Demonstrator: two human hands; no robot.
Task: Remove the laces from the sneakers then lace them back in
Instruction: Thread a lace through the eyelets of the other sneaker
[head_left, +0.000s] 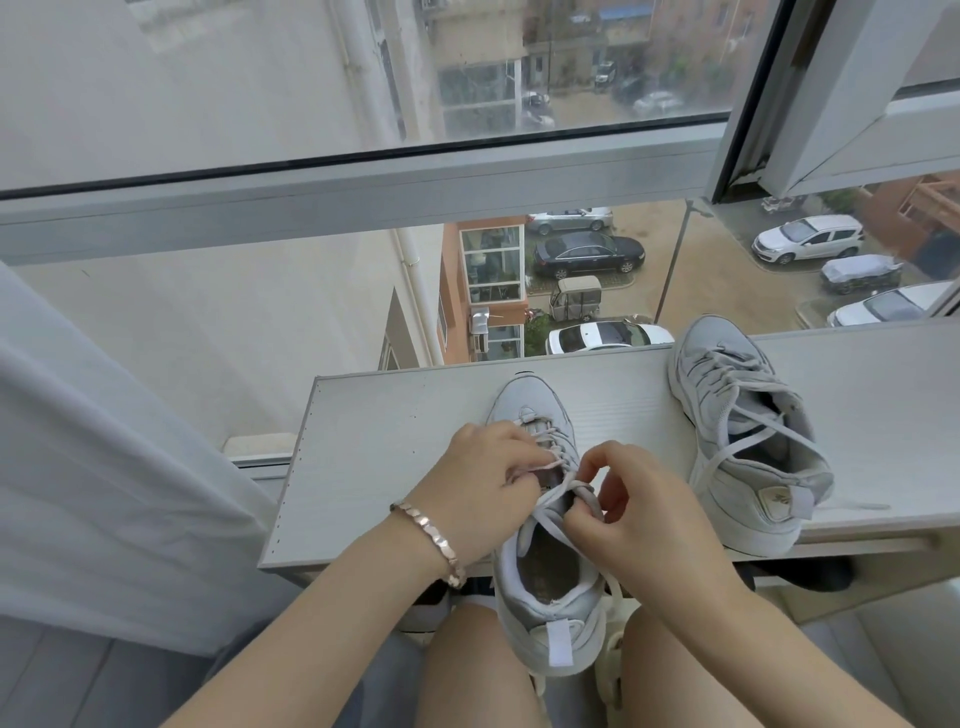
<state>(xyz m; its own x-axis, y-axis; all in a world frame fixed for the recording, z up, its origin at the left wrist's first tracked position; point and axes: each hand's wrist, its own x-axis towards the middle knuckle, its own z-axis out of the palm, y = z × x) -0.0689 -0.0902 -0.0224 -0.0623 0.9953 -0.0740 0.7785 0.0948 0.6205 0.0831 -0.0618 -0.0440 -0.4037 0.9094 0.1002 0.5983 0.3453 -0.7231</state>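
A grey sneaker (545, 571) lies at the lower centre of the frame. Its toe points away toward the window and its heel sticks out past the near edge of a pale shelf (363, 467), above the person's bare knees. Its lace (550, 501) is threaded through the lower eyelets and crosses over the open mouth of the shoe, with one loose end hanging down on the right side of the heel.

Both hands are at the upper eyelets, close together but not touching. The left hand (483, 478), with a rose-coloured bracelet (431, 540) on its wrist, has its fingers curled and pinches a strand of the lace on the left side of the tongue. The right hand (644, 514) is also curled, and its thumb and forefinger pinch the lace at the crossing just right of the tongue.

A second grey sneaker (748, 447) stands on the shelf at the right of the frame, well apart from the hands, with its toe toward the glass. It is laced, with loose ends trailing over its side and one end lying flat on the shelf beside the heel.

A white curtain (104, 441) hangs along the left edge. A grey window frame (363, 192) runs across the middle of the picture. Through the glass, parked cars (587, 254) stand on a wet yard far below.
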